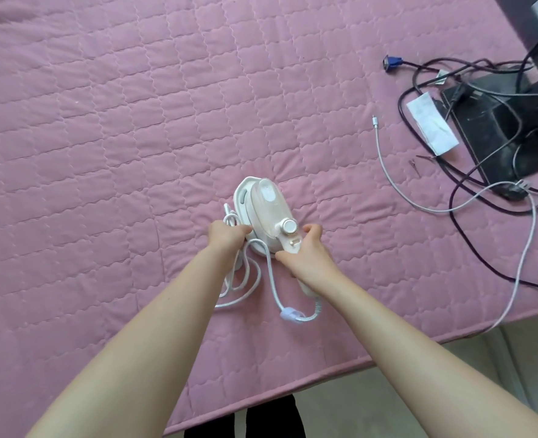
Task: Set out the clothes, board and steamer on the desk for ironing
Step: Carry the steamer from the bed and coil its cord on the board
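a small white and pale pink handheld steamer (266,213) lies on a pink quilted cover (103,121) that fills most of the frame, a little below and right of centre. its rounded head points toward the top of the frame, and a round white dial (289,226) sits on the near end of its body.

the left hand (226,237) is at the steamer's left flank, fingers curled together with the tips touching the white shell; loops of the white braided cord (248,273) pass under this hand, and whether the fingers also grip the cord cannot be told. the right hand (305,248) wraps the steamer's handle at its near right end: the fingertips curl over the far side by the dial, the thumb presses in from the left just below the body, and the handle's end shows past the wrist toward the bottom of the frame. the cord trails from that end and coils on the cover between the two forearms, with a pale lilac strap (291,315) around it.

at the right of the frame, well apart from the steamer, lie tangled black cables (470,191), a blue connector plug (391,62), a white paper label (432,123), a thin white cable (384,159) and a black monitor base (498,131).
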Motion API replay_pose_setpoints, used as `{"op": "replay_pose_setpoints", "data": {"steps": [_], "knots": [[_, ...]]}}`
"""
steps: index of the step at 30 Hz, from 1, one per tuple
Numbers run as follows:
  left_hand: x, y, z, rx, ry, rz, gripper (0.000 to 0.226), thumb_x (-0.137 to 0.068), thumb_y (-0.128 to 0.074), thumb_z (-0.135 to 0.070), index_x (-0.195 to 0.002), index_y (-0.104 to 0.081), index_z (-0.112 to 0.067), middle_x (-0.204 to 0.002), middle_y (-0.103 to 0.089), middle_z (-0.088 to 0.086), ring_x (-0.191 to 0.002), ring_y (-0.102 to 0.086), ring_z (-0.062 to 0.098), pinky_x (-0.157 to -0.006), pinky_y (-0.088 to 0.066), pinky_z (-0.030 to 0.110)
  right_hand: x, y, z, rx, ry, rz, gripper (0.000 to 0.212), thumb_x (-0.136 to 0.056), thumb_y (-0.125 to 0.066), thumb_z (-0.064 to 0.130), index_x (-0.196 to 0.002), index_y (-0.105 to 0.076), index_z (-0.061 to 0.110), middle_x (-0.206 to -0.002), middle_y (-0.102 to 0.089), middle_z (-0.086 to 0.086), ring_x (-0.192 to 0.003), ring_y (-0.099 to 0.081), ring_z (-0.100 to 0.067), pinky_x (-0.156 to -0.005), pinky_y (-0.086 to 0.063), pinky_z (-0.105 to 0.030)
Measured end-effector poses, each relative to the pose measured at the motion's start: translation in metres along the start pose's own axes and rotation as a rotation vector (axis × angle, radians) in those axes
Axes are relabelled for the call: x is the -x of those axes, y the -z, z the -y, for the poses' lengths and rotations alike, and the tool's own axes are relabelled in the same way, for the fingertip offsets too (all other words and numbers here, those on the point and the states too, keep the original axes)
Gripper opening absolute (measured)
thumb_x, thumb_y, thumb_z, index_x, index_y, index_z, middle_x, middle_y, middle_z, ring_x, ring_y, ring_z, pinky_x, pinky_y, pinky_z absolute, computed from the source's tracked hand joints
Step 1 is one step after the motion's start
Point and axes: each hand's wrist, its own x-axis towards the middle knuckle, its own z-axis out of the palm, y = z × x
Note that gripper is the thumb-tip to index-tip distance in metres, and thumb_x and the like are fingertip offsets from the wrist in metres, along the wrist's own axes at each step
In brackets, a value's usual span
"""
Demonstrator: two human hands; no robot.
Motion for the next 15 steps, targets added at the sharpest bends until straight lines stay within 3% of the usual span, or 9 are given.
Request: {"op": "replay_pose_setpoints", "data": {"steps": [2, 7, 12, 15], "knots": [[0.005, 0.004, 0.002, 0.034, 0.003, 0.013, 0.018, -0.080, -0.070, -0.012, -0.075, -0.054, -0.007, -0.058, -0.049, 0.008, -0.044, -0.044, 0.018, -0.042, -0.037, 0.024, 0.001, 0.007, 0.000, 0.070, 0.024, -0.045, 0.067, -0.072, -0.069, 0.038, -0.125, -0.032, 0.020, -0.103, -0.058, -0.002, -0.091, -0.061, -0.029, -0.077, -0.046, -0.034], [0.020, 0.020, 0.005, 0.093, -0.050, -0.009, 0.016, -0.079, -0.072, -0.009, -0.070, -0.059, -0.010, -0.063, -0.056, 0.012, -0.055, -0.052, 0.021, -0.059, -0.047, 0.033, 0.009, 0.016, 0.002, 0.127, 0.063, -0.051, 0.035, -0.069, -0.059, 0.032, -0.102, -0.050, 0.023, -0.088, -0.068, -0.001, -0.087, -0.064, -0.028, -0.073, -0.045, -0.032], [0.051, 0.048, 0.006, 0.105, -0.071, -0.019, 0.029, -0.081, -0.066, -0.004, -0.062, -0.046, -0.012, -0.052, -0.040, 0.003, -0.045, -0.036, 0.016, -0.045, -0.034, 0.021, 0.041, 0.024, 0.016, 0.163, 0.119, -0.071, 0.023, -0.058, -0.048, 0.029, -0.080, -0.053, 0.022, -0.059, -0.064, 0.000, -0.068, -0.064, -0.028, -0.064, -0.049, -0.032], [0.078, 0.069, 0.009, 0.115, -0.057, -0.035, 0.032, -0.081, -0.065, -0.003, -0.061, -0.042, -0.013, -0.045, -0.034, -0.002, -0.042, -0.030, 0.015, -0.046, -0.026, 0.024, 0.069, 0.029, 0.024, 0.174, 0.168, -0.077, 0.018, -0.056, -0.048, 0.028, -0.072, -0.052, 0.019, -0.055, -0.060, -0.001, -0.062, -0.063, -0.032, -0.059, -0.053, -0.035]]}}
